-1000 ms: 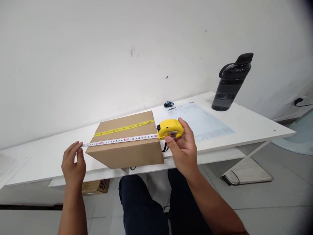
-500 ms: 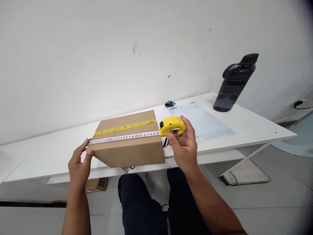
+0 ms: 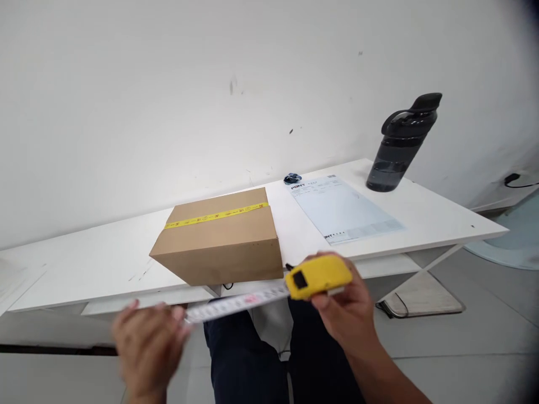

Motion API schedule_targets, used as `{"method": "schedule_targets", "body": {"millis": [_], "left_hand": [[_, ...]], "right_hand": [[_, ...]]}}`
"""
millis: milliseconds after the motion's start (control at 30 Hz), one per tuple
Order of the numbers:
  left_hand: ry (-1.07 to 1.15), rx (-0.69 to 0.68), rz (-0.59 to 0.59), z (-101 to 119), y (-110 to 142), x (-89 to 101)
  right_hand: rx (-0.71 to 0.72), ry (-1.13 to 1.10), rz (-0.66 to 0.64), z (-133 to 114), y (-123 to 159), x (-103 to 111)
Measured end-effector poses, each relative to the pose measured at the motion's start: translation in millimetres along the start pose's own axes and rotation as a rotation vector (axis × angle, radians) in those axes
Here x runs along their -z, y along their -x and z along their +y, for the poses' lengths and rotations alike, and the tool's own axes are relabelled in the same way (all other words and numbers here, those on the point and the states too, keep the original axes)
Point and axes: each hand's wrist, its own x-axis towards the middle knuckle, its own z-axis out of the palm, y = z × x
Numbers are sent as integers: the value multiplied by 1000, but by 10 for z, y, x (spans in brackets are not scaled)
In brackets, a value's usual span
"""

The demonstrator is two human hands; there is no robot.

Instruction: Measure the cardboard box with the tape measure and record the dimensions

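A yellow tape measure (image 3: 322, 276) is held in my right hand (image 3: 349, 308), its fingers wrapped round the case, just past the table's front edge. From it a white blade (image 3: 240, 304) runs left, blurred by motion, above my knees. At the blade's far end my left hand (image 3: 149, 348) is closed, pinching the tip; its fingers are smeared. Beyond both hands a closed cardboard box (image 3: 214, 238) sits at the table's front edge, with a strip of yellow printed tape (image 3: 217, 216) across its top. Blade and box are apart.
On the white table (image 3: 105, 258) lie a pale blue printed sheet (image 3: 345, 207) and a small dark crumpled object (image 3: 292, 178). A dark water bottle (image 3: 398, 146) stands near the wall. Below, a flat pale board (image 3: 425, 297) lies on the floor.
Both hands have drawn the tape measure off the box top, down and towards me. The blade has become shorter between them. The box has stayed in place.
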Motion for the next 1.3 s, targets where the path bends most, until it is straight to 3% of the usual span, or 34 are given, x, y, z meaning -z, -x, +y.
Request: {"method": "schedule_targets", "body": {"millis": [67, 133, 200, 267, 367, 433, 533, 667, 900, 1133, 1300], "left_hand": [[115, -169, -53, 395, -11, -42], [267, -185, -11, 739, -2, -206], [381, -140, 9, 944, 45, -433], [400, -106, 49, 979, 96, -644], [283, -77, 120, 763, 31, -817], [132, -52, 37, 529, -159, -824], [2, 54, -177, 203, -539, -739], [16, 221, -227, -93, -773, -627], [-60, 336, -241, -447, -431, -602], [-25, 459, -187, -526, -152, -552], [-9, 532, -115, -627, 62, -453]], "right_hand": [[-156, -45, -120, 16, 222, 17], [-353, -95, -178, 65, 407, 11], [-512, -165, -144, 143, 549, 10], [-603, -238, -54, 248, 645, 37], [-656, -306, 67, 453, 699, 132], [-693, -337, 92, 610, 678, 201], [-734, -413, 81, 822, 588, 262], [-756, -517, 53, 951, 450, 260], [-748, -534, 54, 855, 371, 239], [-731, -421, -2, 764, 344, 185], [-693, -333, -108, 666, 261, 64]]}}
